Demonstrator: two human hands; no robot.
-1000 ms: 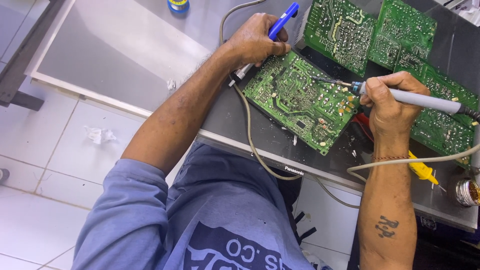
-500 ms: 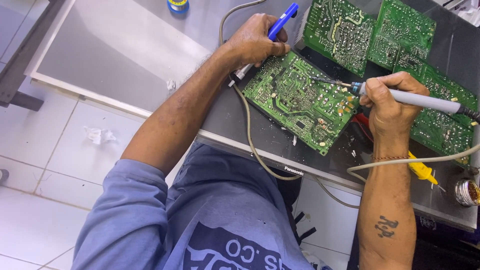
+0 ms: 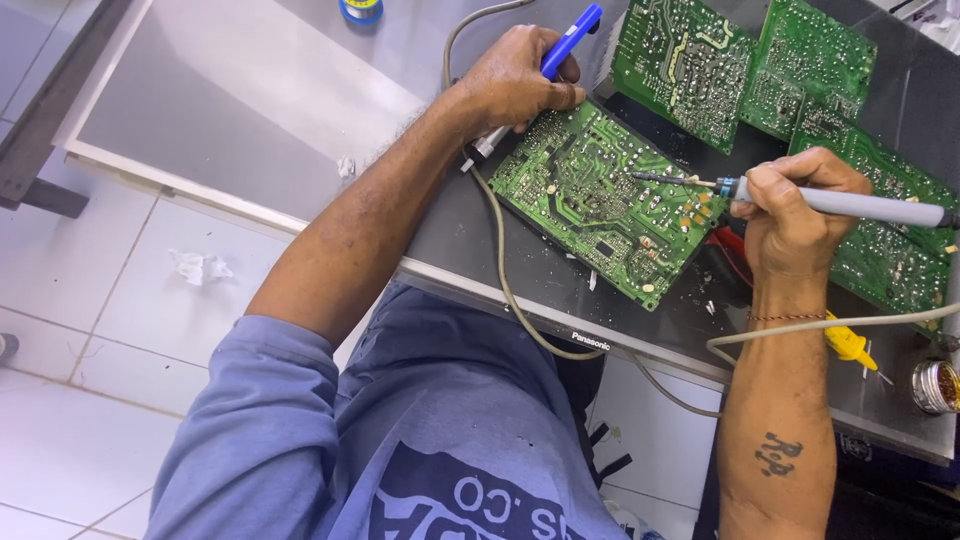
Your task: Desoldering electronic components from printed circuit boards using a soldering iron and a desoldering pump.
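Nothing moved: right hand (image 3: 795, 215) holds soldering iron (image 3: 850, 203) on green board (image 3: 600, 195).

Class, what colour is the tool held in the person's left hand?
Blue tool, left hand; head view.

Spare green boards (image 3: 800, 70) top right, yellow screwdriver (image 3: 850, 345), brass wool tin (image 3: 937, 386), w/ paper scrap (image 3: 198, 266) on floor.
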